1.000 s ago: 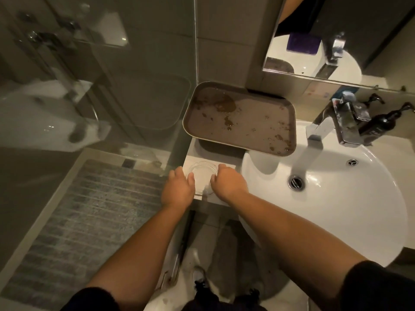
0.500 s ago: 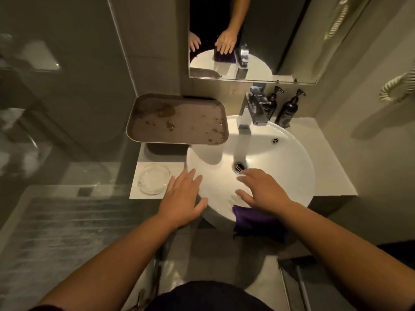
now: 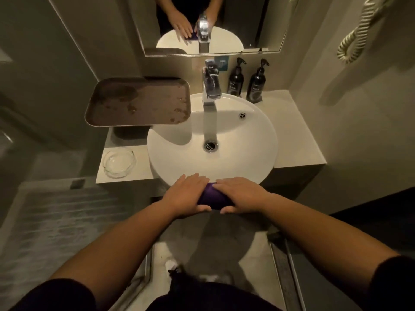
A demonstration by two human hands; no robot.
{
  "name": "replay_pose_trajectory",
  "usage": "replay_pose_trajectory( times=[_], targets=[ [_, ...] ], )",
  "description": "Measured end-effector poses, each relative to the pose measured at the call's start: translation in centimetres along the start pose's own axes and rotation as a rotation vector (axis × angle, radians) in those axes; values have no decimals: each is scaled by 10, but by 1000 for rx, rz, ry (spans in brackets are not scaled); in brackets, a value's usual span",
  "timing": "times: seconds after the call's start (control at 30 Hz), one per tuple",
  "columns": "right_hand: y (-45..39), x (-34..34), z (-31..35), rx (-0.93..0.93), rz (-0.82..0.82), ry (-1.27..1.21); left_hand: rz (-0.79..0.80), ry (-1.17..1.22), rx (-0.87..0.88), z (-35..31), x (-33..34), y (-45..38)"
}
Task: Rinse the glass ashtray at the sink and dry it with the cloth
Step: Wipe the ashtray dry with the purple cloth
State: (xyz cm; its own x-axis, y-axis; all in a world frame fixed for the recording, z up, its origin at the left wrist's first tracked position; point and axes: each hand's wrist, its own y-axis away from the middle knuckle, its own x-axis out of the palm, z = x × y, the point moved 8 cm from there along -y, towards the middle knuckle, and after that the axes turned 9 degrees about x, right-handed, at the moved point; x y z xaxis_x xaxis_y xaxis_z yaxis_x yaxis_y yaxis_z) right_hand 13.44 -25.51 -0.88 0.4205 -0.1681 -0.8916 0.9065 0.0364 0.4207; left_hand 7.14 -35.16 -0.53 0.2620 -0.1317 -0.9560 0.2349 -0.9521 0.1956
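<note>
The clear glass ashtray point(image 3: 119, 162) stands by itself on the pale counter point(image 3: 132, 173) left of the round white basin point(image 3: 247, 140). A purple cloth point(image 3: 213, 198) hangs over the basin's near rim. My left hand point(image 3: 187, 195) and my right hand point(image 3: 241, 195) both rest on the cloth, fingers flat on top and thumbs hooked under it. Most of the cloth is hidden beneath them. Both hands are well right of the ashtray and apart from it.
A chrome tap point(image 3: 211, 86) stands behind the basin with no water running. A wet brown tray point(image 3: 139, 102) juts over the counter and the basin's left rim. Two dark pump bottles point(image 3: 246, 83) stand at the back right. A mirror point(image 3: 213, 25) hangs above.
Both hands left the ashtray on the counter and moved right to the basin's near rim, where they now press on the purple cloth. The view swung right onto the basin.
</note>
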Motion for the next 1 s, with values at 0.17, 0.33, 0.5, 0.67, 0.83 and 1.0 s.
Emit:
replay_pose_trajectory(
  times=[0.17,0.33,0.5,0.67,0.83,1.0],
  targets=[
    [-8,3,-3,-63,-54,-13,-36,-14,-29,2,5,-1],
    [-7,3,-4,-82,-128,-32,-72,7,-26,3,4,1],
    [2,-3,0,-73,-168,-129,-111,95,-23,2,2,7],
    [6,-19,-5,16,-24,-258,-102,330,-89,7,-9,27],
    [11,-52,3,0,153,-600,-223,705,-202,14,-36,52],
    [-5,-61,27,6,276,-1065,-335,1025,-276,35,-43,81]
  ],
)
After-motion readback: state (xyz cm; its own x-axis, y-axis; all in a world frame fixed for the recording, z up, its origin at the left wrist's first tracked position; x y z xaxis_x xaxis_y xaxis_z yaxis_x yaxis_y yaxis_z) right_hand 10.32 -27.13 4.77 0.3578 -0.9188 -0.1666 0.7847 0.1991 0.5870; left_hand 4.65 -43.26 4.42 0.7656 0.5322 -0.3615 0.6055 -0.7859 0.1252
